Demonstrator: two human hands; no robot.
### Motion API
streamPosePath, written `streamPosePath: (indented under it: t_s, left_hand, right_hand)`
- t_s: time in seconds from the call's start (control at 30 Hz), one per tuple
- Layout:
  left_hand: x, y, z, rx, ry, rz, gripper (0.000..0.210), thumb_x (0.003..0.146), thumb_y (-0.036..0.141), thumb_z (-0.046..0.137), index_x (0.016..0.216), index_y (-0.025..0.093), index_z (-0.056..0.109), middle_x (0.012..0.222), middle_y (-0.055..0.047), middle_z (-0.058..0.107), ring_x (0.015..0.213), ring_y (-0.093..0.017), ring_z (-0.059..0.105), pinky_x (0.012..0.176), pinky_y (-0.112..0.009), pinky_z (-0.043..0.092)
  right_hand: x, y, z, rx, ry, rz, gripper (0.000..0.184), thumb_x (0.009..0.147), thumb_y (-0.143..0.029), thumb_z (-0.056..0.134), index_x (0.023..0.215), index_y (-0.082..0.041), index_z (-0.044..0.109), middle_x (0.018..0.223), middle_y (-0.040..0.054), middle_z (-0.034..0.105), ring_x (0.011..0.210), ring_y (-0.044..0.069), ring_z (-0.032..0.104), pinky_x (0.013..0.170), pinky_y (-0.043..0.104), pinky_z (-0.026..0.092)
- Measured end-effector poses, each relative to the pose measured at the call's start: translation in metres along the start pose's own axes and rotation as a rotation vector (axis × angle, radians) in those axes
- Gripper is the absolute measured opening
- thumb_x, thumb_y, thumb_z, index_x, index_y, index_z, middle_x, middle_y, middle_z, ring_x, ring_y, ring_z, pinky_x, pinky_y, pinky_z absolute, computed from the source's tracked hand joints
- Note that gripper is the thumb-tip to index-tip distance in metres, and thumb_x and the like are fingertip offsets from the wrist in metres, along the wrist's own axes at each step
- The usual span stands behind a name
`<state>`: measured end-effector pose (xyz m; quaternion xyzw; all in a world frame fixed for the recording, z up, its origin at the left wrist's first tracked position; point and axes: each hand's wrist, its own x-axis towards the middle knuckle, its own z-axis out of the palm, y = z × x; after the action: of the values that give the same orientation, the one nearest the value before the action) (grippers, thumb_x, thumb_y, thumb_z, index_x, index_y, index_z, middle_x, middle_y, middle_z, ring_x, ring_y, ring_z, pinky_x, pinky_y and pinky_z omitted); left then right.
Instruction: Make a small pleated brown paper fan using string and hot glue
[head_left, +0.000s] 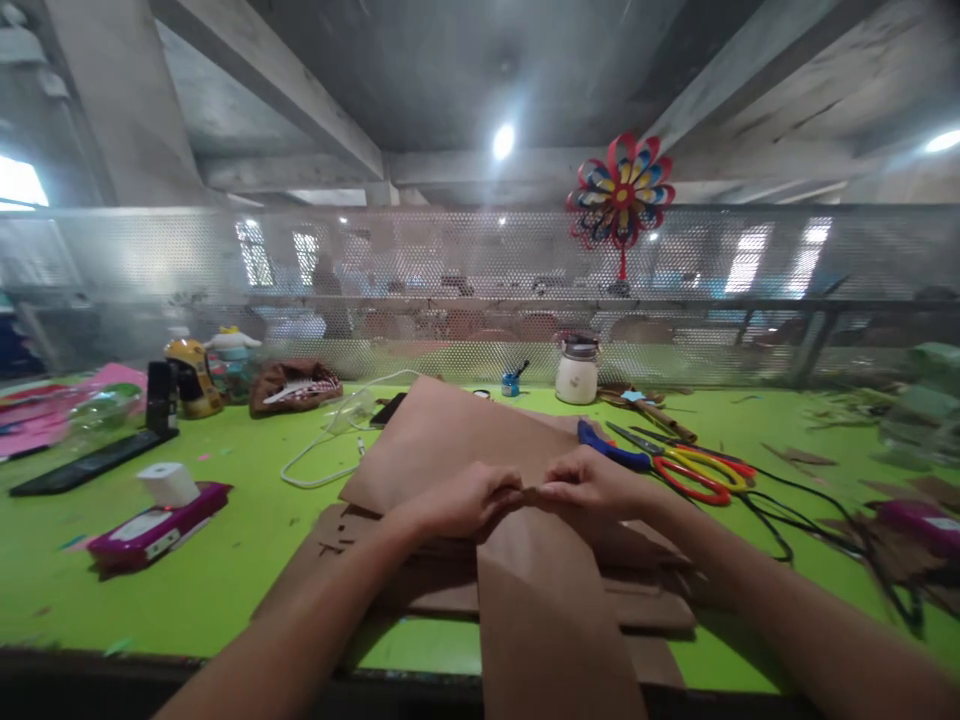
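Both hands meet over a heap of brown kraft paper at the table's middle. My left hand (480,497) is closed, pinching the top edge of a long brown paper strip (544,620). Close beside it, my right hand (589,482) pinches the same edge, thumb and fingers pressed together. The strip hangs down toward me past the table's front edge. Behind the hands a large brown paper sheet (450,430) lies at an angle over folded brown paper pieces (427,590). Scissors with red and yellow handles (701,475) lie right of my right hand, by a dark blue handle (611,447).
A purple power strip (161,530) with a white charger (169,484) sits at left. A white cable (300,484) curls behind the paper. At the back stand a white jar (577,375) and a small blue bottle (510,383). Black cords (817,510) cross the right side.
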<state>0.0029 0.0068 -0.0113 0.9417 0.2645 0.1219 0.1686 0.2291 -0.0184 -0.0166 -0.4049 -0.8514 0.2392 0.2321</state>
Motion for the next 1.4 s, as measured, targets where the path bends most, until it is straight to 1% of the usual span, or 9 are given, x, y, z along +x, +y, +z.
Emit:
streamPosePath:
  t_s: [0.13, 0.27, 0.53, 0.7, 0.87, 1.0, 1.17, 1.27, 1.4]
  left_hand:
    - [-0.002, -0.006, 0.001, 0.028, 0.010, -0.006, 0.042, 0.091, 0.046, 0.030, 0.087, 0.016, 0.059, 0.076, -0.004, 0.060, 0.065, -0.013, 0.048, 0.059, -0.022, 0.034]
    - [-0.004, -0.013, -0.004, -0.005, -0.043, -0.032, 0.043, 0.090, 0.049, 0.033, 0.086, 0.015, 0.060, 0.071, -0.002, 0.057, 0.062, -0.012, 0.045, 0.057, -0.022, 0.032]
    - [-0.005, -0.031, -0.009, -0.290, -0.234, -0.078, 0.040, 0.086, 0.052, 0.042, 0.084, 0.015, 0.058, 0.061, 0.003, 0.045, 0.054, -0.009, 0.039, 0.052, -0.020, 0.031]
    - [-0.003, -0.041, 0.000, -0.369, -0.214, -0.092, 0.043, 0.083, 0.055, 0.046, 0.090, 0.014, 0.060, 0.060, 0.003, 0.046, 0.056, -0.009, 0.041, 0.051, -0.020, 0.033]
    - [-0.003, -0.039, 0.000, -0.471, -0.201, -0.155, 0.043, 0.080, 0.055, 0.049, 0.088, 0.014, 0.059, 0.059, 0.004, 0.044, 0.046, -0.007, 0.039, 0.044, -0.020, 0.031]
    - [-0.004, -0.040, -0.004, -0.523, -0.093, -0.186, 0.041, 0.079, 0.055, 0.052, 0.077, 0.013, 0.056, 0.055, 0.005, 0.042, 0.044, -0.007, 0.038, 0.043, -0.020, 0.028]
    - [-0.006, -0.031, -0.006, -0.890, -0.053, -0.218, 0.036, 0.078, 0.052, 0.055, 0.080, 0.016, 0.052, 0.057, 0.005, 0.044, 0.046, -0.007, 0.039, 0.045, -0.021, 0.027]
    - [-0.006, -0.022, -0.003, -1.100, -0.084, -0.214, 0.034, 0.076, 0.048, 0.062, 0.078, 0.016, 0.050, 0.061, 0.005, 0.044, 0.050, -0.006, 0.038, 0.047, -0.020, 0.028]
    - [-0.006, -0.018, 0.003, -1.277, -0.140, -0.253, 0.035, 0.072, 0.046, 0.067, 0.079, 0.017, 0.049, 0.063, 0.005, 0.043, 0.051, -0.006, 0.038, 0.047, -0.019, 0.028]
  right_hand:
    - [0.000, -0.002, 0.001, -0.121, -0.009, -0.008, 0.033, 0.086, -0.037, 0.046, 0.072, -0.013, 0.063, 0.059, -0.0014, 0.051, 0.055, 0.009, 0.040, 0.050, 0.021, 0.029]
    - [0.000, -0.003, 0.001, -0.177, -0.105, 0.022, 0.030, 0.087, -0.035, 0.044, 0.081, -0.013, 0.063, 0.061, -0.0008, 0.052, 0.055, 0.010, 0.040, 0.050, 0.021, 0.029]
    - [-0.002, 0.006, -0.003, 0.030, -0.263, 0.087, 0.030, 0.087, -0.042, 0.046, 0.074, -0.016, 0.055, 0.056, -0.0040, 0.047, 0.049, 0.007, 0.037, 0.046, 0.019, 0.027]
    - [-0.003, 0.008, -0.006, 0.164, -0.309, 0.134, 0.034, 0.084, -0.047, 0.050, 0.072, -0.015, 0.055, 0.053, -0.0055, 0.044, 0.044, 0.005, 0.033, 0.042, 0.018, 0.025]
    - [-0.002, 0.013, -0.007, 0.271, -0.265, 0.167, 0.037, 0.081, -0.049, 0.053, 0.079, -0.013, 0.060, 0.053, -0.0045, 0.049, 0.044, 0.005, 0.036, 0.041, 0.018, 0.024]
    - [-0.001, 0.017, -0.009, 0.442, -0.181, 0.128, 0.035, 0.078, -0.046, 0.059, 0.090, -0.012, 0.062, 0.059, -0.0027, 0.054, 0.049, 0.007, 0.047, 0.048, 0.020, 0.036]
    - [-0.004, 0.012, -0.013, 0.849, 0.044, -0.009, 0.046, 0.070, -0.029, 0.072, 0.112, -0.016, 0.059, 0.093, 0.0056, 0.062, 0.081, 0.014, 0.058, 0.073, 0.027, 0.045]
    - [-0.007, 0.005, -0.014, 1.055, 0.007, -0.073, 0.056, 0.065, -0.023, 0.074, 0.118, -0.019, 0.057, 0.103, 0.0067, 0.062, 0.092, 0.017, 0.058, 0.079, 0.028, 0.044]
    - [-0.008, -0.004, -0.009, 1.175, -0.021, -0.103, 0.039, 0.075, -0.024, 0.066, 0.114, -0.020, 0.060, 0.101, 0.0059, 0.064, 0.091, 0.016, 0.060, 0.083, 0.031, 0.044]
